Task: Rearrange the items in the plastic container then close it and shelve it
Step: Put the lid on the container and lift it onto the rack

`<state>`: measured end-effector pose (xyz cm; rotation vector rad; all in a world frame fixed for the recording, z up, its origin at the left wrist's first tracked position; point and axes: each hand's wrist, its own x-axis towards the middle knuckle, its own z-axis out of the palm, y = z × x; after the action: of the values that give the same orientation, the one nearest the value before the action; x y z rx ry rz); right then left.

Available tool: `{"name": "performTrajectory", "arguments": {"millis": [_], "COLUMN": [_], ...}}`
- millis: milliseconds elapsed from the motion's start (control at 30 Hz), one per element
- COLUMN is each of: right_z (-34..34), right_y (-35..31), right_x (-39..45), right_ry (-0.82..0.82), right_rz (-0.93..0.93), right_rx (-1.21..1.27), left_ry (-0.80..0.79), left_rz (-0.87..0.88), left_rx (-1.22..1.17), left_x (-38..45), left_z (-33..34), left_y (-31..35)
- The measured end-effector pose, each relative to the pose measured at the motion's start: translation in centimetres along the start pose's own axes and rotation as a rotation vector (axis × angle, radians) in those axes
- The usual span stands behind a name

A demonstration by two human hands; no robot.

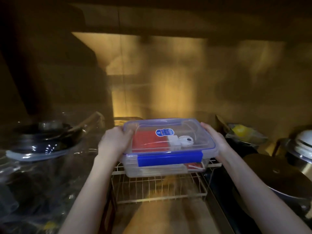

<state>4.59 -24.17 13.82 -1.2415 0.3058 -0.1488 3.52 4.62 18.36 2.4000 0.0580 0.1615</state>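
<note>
A clear plastic container [168, 166] with a blue-trimmed lid and a blue front latch is held at the centre, inside a dim wooden cabinet. Its lid is on and the front latch is down. Through the lid I see a red packet [148, 142], a small white box and a round white item [186, 141]. My left hand [114, 141] grips the container's left end and my right hand [214, 141] grips its right end. The container hovers just above or rests on the far edge of a white wire rack [158, 191]; I cannot tell which.
Stacked dark pans and a glass lid [42, 142] sit wrapped in plastic on the left. On the right are a steel pot with a lid [302, 152], a flat round lid [273, 173] and a bag with something yellow [241, 130]. The cabinet's back wall is close behind.
</note>
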Motion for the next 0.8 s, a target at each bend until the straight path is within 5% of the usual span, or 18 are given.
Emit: {"name": "performTrajectory", "arguments": {"millis": [267, 667, 800], "right_z": [1.2, 1.4, 2.3], "right_y": [1.6, 3.4, 3.2], "right_x": [2.4, 5.9, 7.3], "right_ry": [0.022, 0.044, 0.011], "right_rz": [0.007, 0.059, 0.093], "right_rx": [-0.202, -0.328, -0.294], "left_ry": [-0.096, -0.023, 0.112], "left_rz": [-0.11, -0.14, 0.08], "left_rx": [0.075, 0.028, 0.231], "left_x": [2.7, 4.6, 3.7], "left_z": [2.6, 4.6, 5.7], "left_y": [-1.1, -1.4, -0.6]}}
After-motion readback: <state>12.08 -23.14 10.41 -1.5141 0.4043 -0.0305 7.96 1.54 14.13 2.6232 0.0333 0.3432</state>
